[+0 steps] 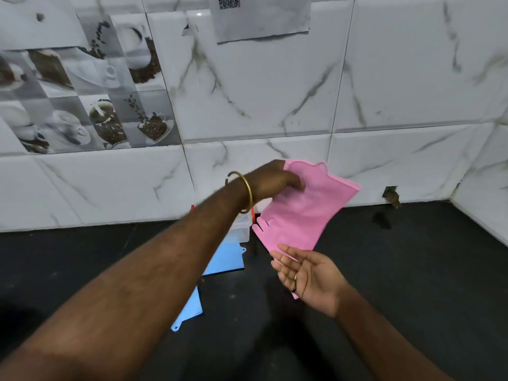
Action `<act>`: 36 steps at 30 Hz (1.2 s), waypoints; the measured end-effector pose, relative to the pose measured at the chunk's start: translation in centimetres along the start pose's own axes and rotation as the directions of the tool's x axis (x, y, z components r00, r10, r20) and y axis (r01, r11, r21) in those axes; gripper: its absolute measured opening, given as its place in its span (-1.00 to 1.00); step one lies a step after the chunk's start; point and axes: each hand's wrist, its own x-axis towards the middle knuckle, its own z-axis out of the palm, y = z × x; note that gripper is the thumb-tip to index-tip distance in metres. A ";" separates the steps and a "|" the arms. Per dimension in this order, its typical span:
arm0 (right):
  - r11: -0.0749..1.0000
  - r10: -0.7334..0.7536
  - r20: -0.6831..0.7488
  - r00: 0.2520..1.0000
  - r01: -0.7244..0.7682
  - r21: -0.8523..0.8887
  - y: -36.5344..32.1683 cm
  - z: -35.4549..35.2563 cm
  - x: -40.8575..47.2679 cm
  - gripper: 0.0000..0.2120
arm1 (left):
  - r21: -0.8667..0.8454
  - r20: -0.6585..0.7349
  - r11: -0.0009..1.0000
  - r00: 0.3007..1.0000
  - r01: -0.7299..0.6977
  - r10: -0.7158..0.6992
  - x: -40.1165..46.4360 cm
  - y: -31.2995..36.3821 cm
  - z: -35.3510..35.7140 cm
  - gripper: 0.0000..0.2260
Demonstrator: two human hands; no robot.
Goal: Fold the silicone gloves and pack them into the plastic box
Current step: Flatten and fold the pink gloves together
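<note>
left hand (270,178): mine, gripping the cuff end of the pink glove (301,209), held up over the worktop (412,270)
right hand (308,279): palm up, fingers relaxed, touching the glove's finger end from below
pink glove: hangs tilted between both hands, cuff up
blue gloves (228,259): flat on the worktop, partly behind my left arm
plastic box (242,229): by the wall, mostly hidden behind my left wrist
bangle (246,192): left wrist

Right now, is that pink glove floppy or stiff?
Probably floppy: the pink glove hangs down from the left hand gripping its cuff, and its finger end drapes over the open right hand. It looks thin, so likely light too.
</note>
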 end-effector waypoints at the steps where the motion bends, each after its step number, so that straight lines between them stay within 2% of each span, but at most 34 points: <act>1: 0.998 -0.012 0.009 1.000 0.011 0.055 -0.2 0.4 0.4 -0.54 | -0.012 0.051 1.000 0.999 -0.010 0.011 -0.3 0.6 -0.5 -0.76; 4: 0.952 -0.117 0.068 0.991 0.092 0.292 -0.1 1.3 1.4 -0.50 | 0.068 0.221 0.994 0.973 -0.080 0.063 -1.7 1.1 -2.2 -0.87; 7: 0.852 -0.324 0.092 0.942 0.248 0.462 -0.3 0.9 1.7 -0.56 | 0.130 0.356 0.983 0.931 -0.129 0.075 -3.8 -0.8 -5.0 -0.72; 10: 0.834 -0.368 0.101 0.924 0.280 0.475 -1.5 0.0 1.7 -0.56 | 0.120 0.423 0.989 0.905 -0.086 0.028 -5.8 -4.1 -6.9 -0.60; 12: 0.899 -0.308 0.105 0.946 0.253 0.357 -2.1 0.3 1.6 -0.49 | 0.089 0.486 0.995 0.874 -0.041 -0.008 -6.8 -6.5 -7.3 -0.62; 13: 0.923 -0.282 0.061 0.958 0.253 0.288 -2.3 0.5 1.8 -0.51 | 0.079 0.496 0.997 0.867 -0.007 -0.033 -7.1 -7.9 -7.3 -0.63; 14: 0.929 -0.271 -0.005 0.962 0.263 0.262 -2.2 0.6 2.0 -0.55 | 0.070 0.471 0.997 0.880 0.036 -0.065 -7.4 -9.3 -7.2 -0.61; 16: 0.906 -0.304 -0.079 0.949 0.314 0.285 -1.7 0.1 2.2 -0.52 | -0.028 0.328 0.984 0.931 0.178 -0.159 -8.1 -12.5 -6.8 -0.54; 18: 0.888 -0.337 -0.099 0.936 0.351 0.298 -0.8 -0.4 1.8 -0.52 | -0.343 0.173 0.877 0.940 0.337 -0.294 -9.2 -16.5 -5.6 -0.58; 20: 0.882 -0.369 -0.119 0.922 0.388 0.267 0.7 -0.9 1.4 -0.52 | -0.702 0.122 0.606 0.901 0.375 -0.416 -10.5 -20.1 -3.6 -0.71; 21: 0.882 -0.377 -0.163 0.912 0.407 0.237 1.5 -1.2 1.3 -0.53 | -0.815 0.112 0.465 0.881 0.347 -0.460 -11.0 -21.7 -2.4 -0.74; 22: 0.884 -0.375 -0.223 0.900 0.419 0.207 2.3 -1.6 1.3 -0.55 | -0.872 0.109 0.371 0.864 0.320 -0.491 -11.4 -22.8 -1.2 -0.74; 23: 0.882 -0.374 -0.273 0.886 0.430 0.190 3.2 -2.0 1.2 -0.58 | -0.886 0.104 0.345 0.859 0.309 -0.502 -11.7 -23.6 0.0 -0.77; 24: 0.877 -0.377 -0.312 0.872 0.445 0.181 4.1 -2.5 1.1 -0.61 | -0.860 0.082 0.400 0.859 0.317 -0.505 -12.0 -24.4 0.9 -0.82; 25: 0.872 -0.379 -0.347 0.858 0.457 0.175 4.9 -3.0 1.1 -0.63 | -0.806 0.024 0.503 0.868 0.311 -0.497 -12.3 -25.3 1.7 -0.78; 26: 0.869 -0.376 -0.382 0.844 0.465 0.171 5.5 -3.6 0.9 -0.64 | -0.735 -0.041 0.606 0.873 0.303 -0.486 -12.5 -26.1 2.2 -0.60; 27: 0.870 -0.367 -0.417 0.832 0.465 0.162 6.1 -4.2 0.5 -0.67 | -0.681 -0.092 0.669 0.871 0.298 -0.482 -12.8 -26.7 2.5 -0.47; 28: 0.876 -0.355 -0.452 0.818 0.461 0.146 6.5 -4.9 0.2 -0.70 | -0.642 -0.118 0.706 0.871 0.300 -0.477 -13.1 -26.9 2.6 -0.43; 32: 0.910 -0.323 -0.560 0.763 0.413 0.037 7.9 -7.6 -0.9 -0.77 | -0.408 -0.131 0.828 0.872 0.385 -0.471 -13.4 -27.9 2.3 -0.76; 34: 0.926 -0.335 -0.598 0.728 0.373 -0.065 8.2 -8.9 -1.3 -0.72 | -0.280 -0.147 0.867 0.874 0.412 -0.463 -13.2 -28.4 2.3 -0.79; 36: 0.926 -0.365 -0.606 0.707 0.340 -0.161 8.2 -9.8 -1.7 -0.69 | -0.213 -0.138 0.879 0.878 0.426 -0.459 -13.0 -28.7 2.4 -0.72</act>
